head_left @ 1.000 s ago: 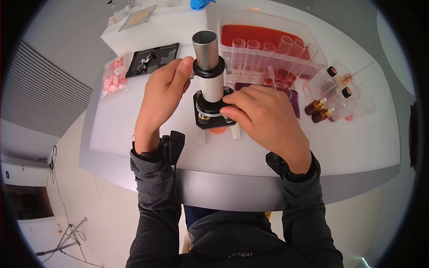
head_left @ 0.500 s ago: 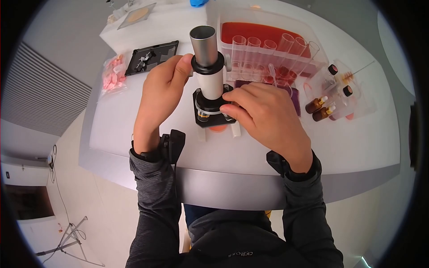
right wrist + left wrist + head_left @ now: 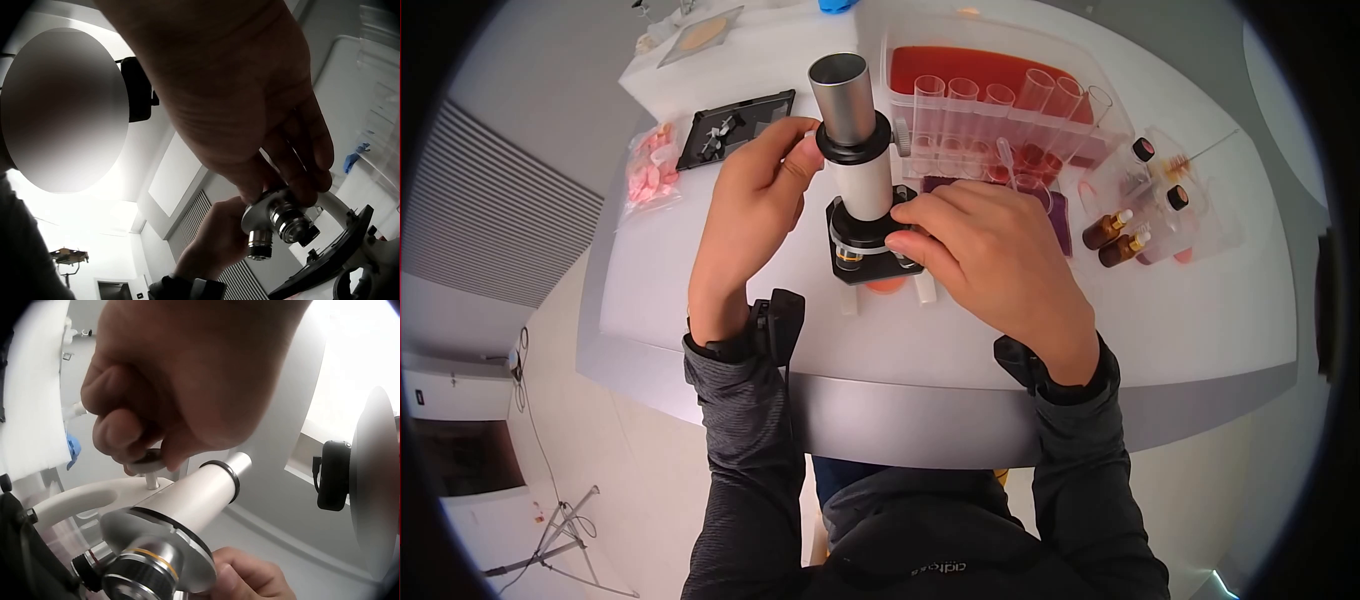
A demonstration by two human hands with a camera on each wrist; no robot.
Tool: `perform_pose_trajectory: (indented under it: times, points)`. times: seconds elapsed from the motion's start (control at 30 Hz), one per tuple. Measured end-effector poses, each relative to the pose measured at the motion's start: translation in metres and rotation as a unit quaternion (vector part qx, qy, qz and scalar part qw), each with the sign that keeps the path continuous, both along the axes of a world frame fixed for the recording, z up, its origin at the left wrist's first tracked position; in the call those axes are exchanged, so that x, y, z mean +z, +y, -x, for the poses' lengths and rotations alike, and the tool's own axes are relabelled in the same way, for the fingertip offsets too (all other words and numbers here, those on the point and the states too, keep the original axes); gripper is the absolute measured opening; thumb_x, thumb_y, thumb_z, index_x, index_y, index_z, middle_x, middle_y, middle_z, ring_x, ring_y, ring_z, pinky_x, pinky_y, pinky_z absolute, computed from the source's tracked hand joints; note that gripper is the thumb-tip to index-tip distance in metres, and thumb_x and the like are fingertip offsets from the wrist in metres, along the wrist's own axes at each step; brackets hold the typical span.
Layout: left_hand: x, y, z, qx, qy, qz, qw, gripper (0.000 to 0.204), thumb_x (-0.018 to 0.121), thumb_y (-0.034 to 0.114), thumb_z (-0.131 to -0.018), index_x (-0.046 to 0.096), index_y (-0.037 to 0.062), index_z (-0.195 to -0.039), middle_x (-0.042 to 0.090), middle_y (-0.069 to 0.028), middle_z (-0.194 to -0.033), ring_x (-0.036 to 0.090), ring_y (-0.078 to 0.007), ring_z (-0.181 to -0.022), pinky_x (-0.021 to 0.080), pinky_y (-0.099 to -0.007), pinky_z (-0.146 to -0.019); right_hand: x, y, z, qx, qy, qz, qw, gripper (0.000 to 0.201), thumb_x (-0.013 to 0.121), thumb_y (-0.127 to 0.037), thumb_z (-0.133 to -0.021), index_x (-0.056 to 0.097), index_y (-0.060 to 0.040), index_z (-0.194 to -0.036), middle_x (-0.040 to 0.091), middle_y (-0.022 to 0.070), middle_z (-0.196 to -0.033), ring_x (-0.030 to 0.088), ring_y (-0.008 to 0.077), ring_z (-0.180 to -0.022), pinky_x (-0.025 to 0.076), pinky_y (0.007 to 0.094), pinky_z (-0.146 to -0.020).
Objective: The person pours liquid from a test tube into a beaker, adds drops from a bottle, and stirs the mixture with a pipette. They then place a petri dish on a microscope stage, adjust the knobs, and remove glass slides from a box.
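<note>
A microscope [image 3: 866, 190] with a white tube and a silver top stands on the table in front of the person. The left hand [image 3: 752, 200] is at its left side; in the left wrist view, curled fingers and thumb pinch the round focus knob [image 3: 147, 462]. The right hand [image 3: 1000, 255] holds the rotating nosepiece [image 3: 255, 214] low on the tube, thumb and fingers at its edge. Two objective lenses [image 3: 290, 224] hang from the nosepiece above the black stage [image 3: 880, 268]. A second knob [image 3: 902, 138] sits on the tube's right side.
Behind the microscope is a clear bin [image 3: 1115, 120] with red contents, with several clear tubes [image 3: 962, 110] before it. Brown dropper bottles [image 3: 1106, 230] stand at right. At left lie a bag of pink pieces [image 3: 652, 175] and a black tray [image 3: 740, 122].
The left hand has turned slightly at the knob and shifted left. The microscope's top has moved a little left in view, while the right hand stays at the nosepiece.
</note>
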State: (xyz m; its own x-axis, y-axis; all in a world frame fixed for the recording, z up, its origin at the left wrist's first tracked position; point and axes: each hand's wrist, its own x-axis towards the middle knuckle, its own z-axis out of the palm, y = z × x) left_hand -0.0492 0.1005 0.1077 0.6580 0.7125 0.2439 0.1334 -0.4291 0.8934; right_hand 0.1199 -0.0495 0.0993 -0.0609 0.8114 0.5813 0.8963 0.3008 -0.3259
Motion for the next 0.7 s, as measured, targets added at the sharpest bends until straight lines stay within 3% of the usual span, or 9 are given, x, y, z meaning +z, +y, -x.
perform_pose_trajectory:
  times: [0.13,0.23,0.53,0.7]
  points:
    - [-0.0015,0.0010,-0.0038,0.032,0.020,0.016,0.999,0.037,0.051,0.034,-0.102,0.062,-0.0019,-0.103,0.044,0.0030,-0.064,0.036,-0.0051,-0.053,0.030,-0.0245,-0.049,-0.0009,0.0001,-0.0004,-0.001,-0.003,0.005,1.000,0.018,0.072,-0.019,-0.084,0.067,-0.0033,-0.090,0.061,0.0090,-0.072,0.060,0.0273,-0.064,0.046,0.0375,-0.057]
    - [0.0024,0.0025,-0.0016,0.006,0.037,0.066,0.997,0.039,0.049,0.036,-0.103,0.061,-0.0013,-0.100,0.045,0.0031,-0.066,0.037,-0.0047,-0.055,0.031,-0.0237,-0.049,0.0002,-0.0002,-0.0002,-0.001,-0.003,0.002,1.000,0.018,0.072,-0.019,-0.084,0.067,-0.0033,-0.090,0.061,0.0090,-0.072,0.059,0.0272,-0.064,0.046,0.0375,-0.057]
    - [0.0038,-0.0006,0.0032,-0.012,-0.005,-0.006,1.000,0.031,0.060,0.025,-0.098,0.061,-0.0021,-0.114,0.049,0.0025,-0.070,0.041,-0.0043,-0.058,0.033,-0.0227,-0.050,-0.0021,-0.0001,-0.0007,-0.005,-0.022,-0.010,1.000,0.022,0.075,-0.023,-0.080,0.060,-0.0077,-0.086,0.059,0.0049,-0.069,0.061,0.0236,-0.066,0.047,0.0362,-0.057]
    - [-0.0003,0.0034,0.0020,-0.014,0.009,-0.008,1.000,0.032,0.057,0.028,-0.100,0.062,-0.0019,-0.110,0.049,0.0016,-0.067,0.041,-0.0051,-0.057,0.034,-0.0241,-0.051,-0.0005,-0.0001,-0.0007,-0.001,-0.009,-0.007,1.000,0.019,0.073,-0.020,-0.082,0.064,-0.0049,-0.089,0.061,0.0078,-0.072,0.060,0.0260,-0.066,0.047,0.0370,-0.058]
